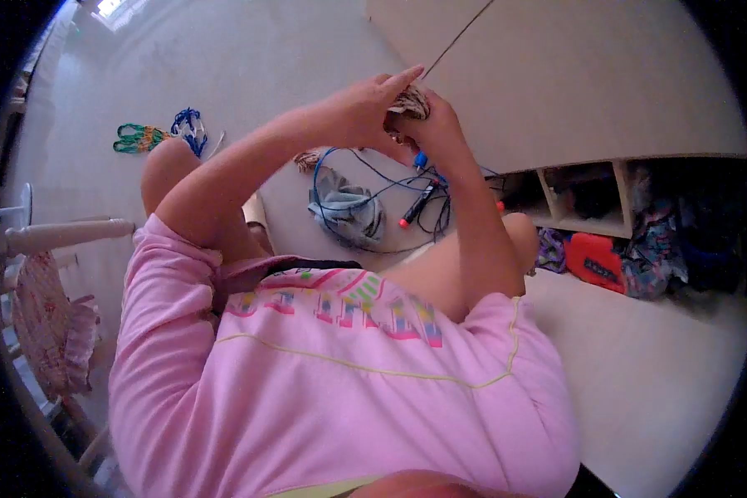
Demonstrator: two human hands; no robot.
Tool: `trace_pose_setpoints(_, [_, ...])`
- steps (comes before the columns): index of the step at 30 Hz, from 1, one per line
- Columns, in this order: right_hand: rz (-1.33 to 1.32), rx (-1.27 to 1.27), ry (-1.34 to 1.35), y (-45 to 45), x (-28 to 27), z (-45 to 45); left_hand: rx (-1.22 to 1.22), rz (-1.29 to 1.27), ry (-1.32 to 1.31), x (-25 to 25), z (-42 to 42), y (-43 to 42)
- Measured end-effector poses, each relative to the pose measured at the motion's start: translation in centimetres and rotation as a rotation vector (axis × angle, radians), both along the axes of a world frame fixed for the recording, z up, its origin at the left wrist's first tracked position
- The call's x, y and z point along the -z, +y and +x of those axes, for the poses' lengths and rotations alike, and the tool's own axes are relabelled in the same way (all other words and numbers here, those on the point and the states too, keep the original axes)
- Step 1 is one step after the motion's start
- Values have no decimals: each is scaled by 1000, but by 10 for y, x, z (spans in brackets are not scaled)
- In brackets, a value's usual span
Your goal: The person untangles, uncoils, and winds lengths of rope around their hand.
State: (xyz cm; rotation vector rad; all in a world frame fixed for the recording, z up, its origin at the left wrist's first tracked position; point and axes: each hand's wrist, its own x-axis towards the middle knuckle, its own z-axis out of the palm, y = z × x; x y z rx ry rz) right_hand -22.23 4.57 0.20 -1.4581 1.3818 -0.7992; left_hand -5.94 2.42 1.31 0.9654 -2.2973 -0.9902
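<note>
My left hand (372,106) and my right hand (434,133) meet near the top middle of the view. Between them is a bundle of brown-and-white cord (412,103), partly covered by my fingers. The left hand's fingers curve over its far side, and the right hand's are wrapped round its near side. Below the hands lie a looped blue cable (373,149), a grey cloth (346,209) and a black tool with red ends (419,204). A piece of similar brown cord (308,160) lies beside the left forearm.
Green, yellow and blue cord bundles (141,139) lie on the floor at left. To the right stands an open wooden compartment unit (626,199), with a red item (593,262) and patterned fabric (651,249) beside it. A white chair (70,236) is at far left.
</note>
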Motion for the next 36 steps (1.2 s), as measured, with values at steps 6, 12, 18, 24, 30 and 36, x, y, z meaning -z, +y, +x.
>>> trace_pose_setpoints(6, [169, 14, -459, -4, 6, -2, -122, 68, 53, 26, -9, -7])
trace_pose_setpoints(12, [267, -30, -467, 1, 0, 2, -71, 144, -52, 32, -4, -8])
trace_pose_setpoints(18, [57, -124, 66, -1, 5, -3, -31, 125, -180, 29, 12, -22])
trace_pose_setpoints(24, [-171, -172, 711, 1, 3, -19, -268, 453, 44, 10, 41, -46])
trace_pose_setpoints(30, [-82, 78, -8, -4, -18, -27, -44, 562, -227, 14, 43, -41])
trace_pose_setpoints(36, [30, 239, -675, -25, -14, -75, 243, 183, -359, 7, 21, -5])
